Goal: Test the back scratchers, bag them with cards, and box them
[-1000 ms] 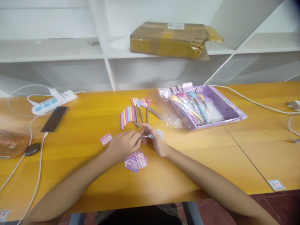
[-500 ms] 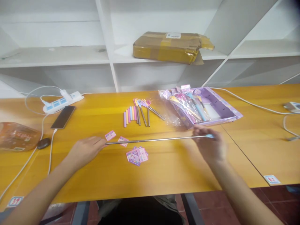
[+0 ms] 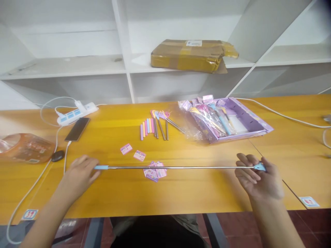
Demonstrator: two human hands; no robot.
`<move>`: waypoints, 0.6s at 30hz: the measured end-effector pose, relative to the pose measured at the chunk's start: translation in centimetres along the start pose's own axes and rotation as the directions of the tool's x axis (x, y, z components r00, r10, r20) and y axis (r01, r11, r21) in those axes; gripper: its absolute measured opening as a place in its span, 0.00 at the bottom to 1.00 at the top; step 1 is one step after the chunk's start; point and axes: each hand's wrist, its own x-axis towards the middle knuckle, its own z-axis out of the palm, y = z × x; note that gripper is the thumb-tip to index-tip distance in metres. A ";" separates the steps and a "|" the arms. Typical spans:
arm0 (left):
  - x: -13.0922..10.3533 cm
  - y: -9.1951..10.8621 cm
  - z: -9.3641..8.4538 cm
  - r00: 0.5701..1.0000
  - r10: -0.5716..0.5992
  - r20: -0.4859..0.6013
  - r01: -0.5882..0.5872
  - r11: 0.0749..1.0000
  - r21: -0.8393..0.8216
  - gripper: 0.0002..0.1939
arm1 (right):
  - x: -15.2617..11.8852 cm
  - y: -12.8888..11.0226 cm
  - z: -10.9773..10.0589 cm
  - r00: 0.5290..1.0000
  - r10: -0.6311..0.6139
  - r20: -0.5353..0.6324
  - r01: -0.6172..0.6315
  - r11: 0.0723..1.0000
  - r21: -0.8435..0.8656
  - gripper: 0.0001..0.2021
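Observation:
A long thin metal rod [image 3: 181, 167] spans level between my hands above the table. My left hand [image 3: 84, 172] is closed on its light blue handle. At the other end, my right hand [image 3: 258, 175] holds the small blue head between thumb and fingers, palm turned up. Small pink and purple cards [image 3: 155, 171] lie in a pile under the rod, and two single cards [image 3: 126, 148] lie just behind. Farther back are a row of pastel handles [image 3: 147, 127] and several metal rods with coloured claw-shaped heads [image 3: 161, 125].
A purple tray [image 3: 243, 110] with wrapped claw-headed sticks is at the back right. Left are a power strip [image 3: 77, 113], a phone [image 3: 77, 129], cables, a black object [image 3: 58, 156] and an orange bag [image 3: 31, 148]. A taped carton [image 3: 188, 55] sits on the shelf.
My hands have moved farther apart and nearer the table's front edge. The rod looks longer, and its blue handle now shows beside my left hand. My right palm has turned upward.

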 end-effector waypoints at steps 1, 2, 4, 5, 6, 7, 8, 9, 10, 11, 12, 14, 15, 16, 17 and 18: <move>-0.6 -0.1 0.1 0.984 -0.157 -0.082 0.150 0.985 -0.090 0.07 | -0.3 0.1 -0.3 1.000 0.006 -0.005 -0.005 0.999 0.039 0.11; -1.1 0.1 0.2 0.933 -0.327 -0.147 0.286 0.926 -0.246 0.10 | -0.6 0.1 -0.7 1.000 0.016 -0.018 -0.014 0.998 0.067 0.12; -2.1 1.1 0.7 0.771 -0.629 -0.100 0.402 0.602 -0.690 0.16 | -1.0 0.3 -1.4 0.998 0.032 -0.055 -0.027 0.995 0.094 0.12; -2.5 1.9 0.9 0.722 -0.691 0.027 0.365 0.348 -0.864 0.18 | -1.1 0.5 -1.8 0.996 0.036 -0.079 -0.028 0.995 0.099 0.12; -2.7 2.8 1.1 0.716 -0.675 0.176 0.314 0.086 -0.946 0.22 | -1.3 0.7 -2.0 0.994 0.039 -0.105 -0.028 0.995 0.100 0.12; -2.8 3.8 1.3 0.725 -0.629 0.282 0.279 -0.106 -0.954 0.25 | -1.4 0.9 -2.3 0.991 0.038 -0.132 -0.026 0.995 0.093 0.12; -2.8 4.8 1.4 0.739 -0.585 0.334 0.247 -0.226 -0.942 0.26 | -1.4 1.2 -2.4 0.987 0.036 -0.156 -0.025 0.997 0.074 0.12; -2.7 5.6 1.5 0.752 -0.562 0.343 0.207 -0.293 -0.933 0.26 | -1.5 1.5 -2.5 0.984 0.032 -0.176 -0.026 0.999 0.035 0.12; -2.6 6.3 1.5 0.763 -0.554 0.332 0.158 -0.338 -0.928 0.25 | -1.5 1.8 -2.4 0.981 0.019 -0.192 -0.024 0.999 -0.022 0.12; -2.4 6.7 1.4 0.768 -0.551 0.326 0.117 -0.380 -0.918 0.25 | -1.4 2.1 -2.4 0.979 -0.003 -0.205 -0.016 0.995 -0.095 0.12; -2.1 6.9 1.4 0.767 -0.547 0.335 0.095 -0.419 -0.903 0.26 | -1.3 2.4 -2.2 0.976 -0.037 -0.216 -0.003 0.984 -0.179 0.12; -1.7 6.6 1.2 0.759 -0.534 0.373 0.084 -0.488 -0.869 0.23 | -0.9 3.2 -1.7 0.960 -0.146 -0.240 0.060 0.940 -0.335 0.14; -1.6 6.4 1.2 0.757 -0.524 0.389 0.084 -0.513 -0.854 0.21 | -0.6 3.6 -1.4 0.946 -0.211 -0.247 0.103 0.916 -0.388 0.15; -1.5 6.1 1.3 0.763 -0.511 0.397 0.085 -0.529 -0.844 0.19 | -0.4 4.1 -1.0 0.931 -0.267 -0.249 0.143 0.894 -0.424 0.17; -1.3 6.0 1.4 0.775 -0.491 0.398 0.086 -0.541 -0.837 0.17 | -0.1 4.6 -0.4 0.917 -0.312 -0.247 0.179 0.878 -0.444 0.18; -1.2 6.1 1.5 0.792 -0.464 0.396 0.093 -0.550 -0.830 0.16 | 0.1 5.3 0.2 0.911 -0.336 -0.238 0.202 0.868 -0.452 0.19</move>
